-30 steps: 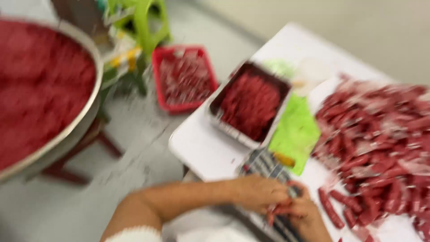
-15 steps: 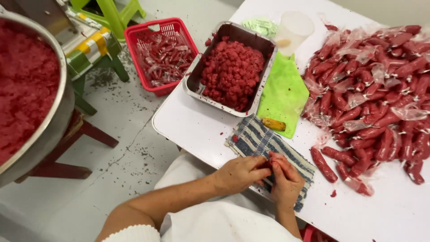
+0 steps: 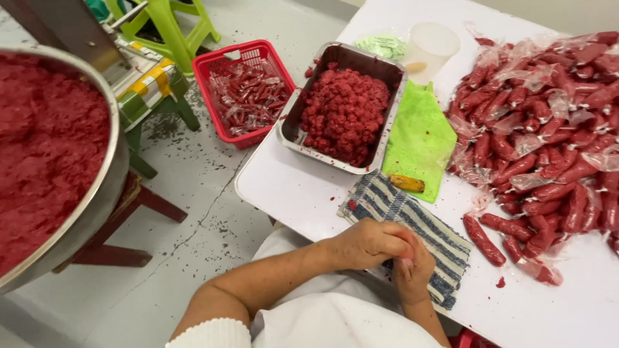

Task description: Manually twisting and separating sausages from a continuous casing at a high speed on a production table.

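Striped cloth point(image 3: 412, 222) was spread on the white table point(image 3: 290, 187), and both hands were pressed together on top of it. The left hand point(image 3: 367, 243) was curled over the right hand point(image 3: 412, 274), with the fingers bent in tight. Something small may have been pinched between them, but it was hidden, so what was held could not be told. The hands seemed to be wiped or rubbed on the cloth, or a small piece was being closed up; this was only a guess. For any next move, the hands would have to be opened and parted first. The left forearm was laid across the body, from the lower left up to the cloth. Only the right wrist was seen, close to the body. A metal tray point(image 3: 290, 132) of red mince was set just beyond the cloth. A green sheet point(image 3: 419, 138) was laid beside the tray, and a heap of red wrapped sticks point(image 3: 548, 129) was piled to the right. A red basket point(image 3: 213, 67) was seen on the floor, and a big bowl point(image 3: 97, 206) of red mince was seen at the left.
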